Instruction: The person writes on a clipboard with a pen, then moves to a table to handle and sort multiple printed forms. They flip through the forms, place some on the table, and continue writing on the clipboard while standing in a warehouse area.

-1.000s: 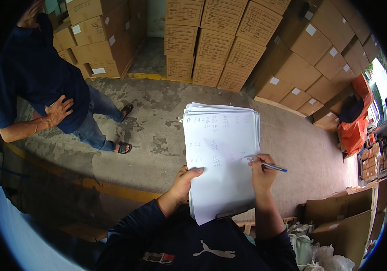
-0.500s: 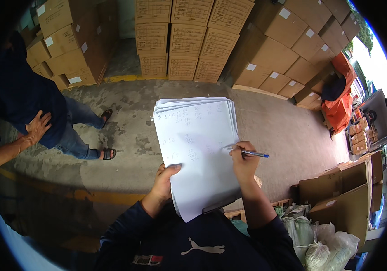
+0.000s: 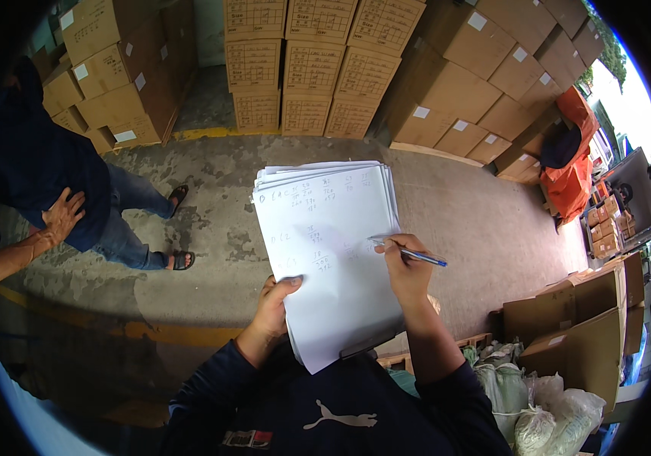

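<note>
A thick stack of white paper sheets (image 3: 341,304) lies in front of my body, its top sheet marked with handwriting in its upper half. My left hand (image 3: 273,305) grips the stack's left edge, thumb on top and the other fingers hidden beneath. In my right hand (image 3: 407,273) is a blue and clear pen (image 3: 423,257), pinched between thumb and fingers. The pen's tip rests at or just above the right part of the top sheet; whether it touches cannot be told. A dark clip edge (image 3: 371,346) shows at the stack's near end.
Cardboard cartons (image 3: 314,72) are stacked ahead, with more piles left and right. A person (image 3: 59,167) in dark clothes stands at the left. An orange cover (image 3: 573,167) hangs at the right. Near right are opened cartons (image 3: 576,342) and filled plastic bags (image 3: 561,418).
My right hand and the pen have shifted slightly up and left over the sheet. The paper stack has moved a little to the left. My left hand keeps its grip.
</note>
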### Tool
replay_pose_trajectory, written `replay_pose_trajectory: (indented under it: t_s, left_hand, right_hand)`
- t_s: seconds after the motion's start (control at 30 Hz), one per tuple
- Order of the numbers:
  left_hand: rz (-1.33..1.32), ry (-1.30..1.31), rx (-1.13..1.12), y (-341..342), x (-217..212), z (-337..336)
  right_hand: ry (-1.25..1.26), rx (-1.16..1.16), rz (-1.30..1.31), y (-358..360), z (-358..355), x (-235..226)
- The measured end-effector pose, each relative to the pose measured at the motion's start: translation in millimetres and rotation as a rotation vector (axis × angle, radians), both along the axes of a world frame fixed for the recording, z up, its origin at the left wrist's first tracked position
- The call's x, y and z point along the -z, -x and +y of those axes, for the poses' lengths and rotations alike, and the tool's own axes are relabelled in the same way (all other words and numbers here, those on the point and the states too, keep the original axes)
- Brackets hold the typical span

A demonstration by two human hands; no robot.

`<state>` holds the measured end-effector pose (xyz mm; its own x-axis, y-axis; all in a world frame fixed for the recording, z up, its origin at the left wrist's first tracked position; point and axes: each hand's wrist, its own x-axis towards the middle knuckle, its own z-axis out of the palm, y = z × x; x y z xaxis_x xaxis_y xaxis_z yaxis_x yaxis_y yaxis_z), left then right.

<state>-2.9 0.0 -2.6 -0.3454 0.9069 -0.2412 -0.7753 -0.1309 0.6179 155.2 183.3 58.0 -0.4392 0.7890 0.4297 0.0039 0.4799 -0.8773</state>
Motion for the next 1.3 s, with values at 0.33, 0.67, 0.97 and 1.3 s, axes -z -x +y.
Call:
replay_pose_trajectory:
  t_s: [0.33, 0.67, 0.97, 1.3]
  left_hand:
    - [-0.008, -0.01, 0.002, 0, 6, 0]
    - [-0.062, 0.029, -0.075, -3, -1, 2]
    - [-0.046, -0.023, -0.042, -3, -3, 3]
    - [-0.055, -0.002, -0.012, -2, -8, 3]
  right_hand:
    - [0.034, 0.054, -0.102, -3, 0, 7]
    - [0.352, 0.121, 0.077, -5, 4, -10]
    - [0.059, 0.04, -0.027, -13, 6, -2]
    - [0.122, 0.068, 0.038, -17, 5, 9]
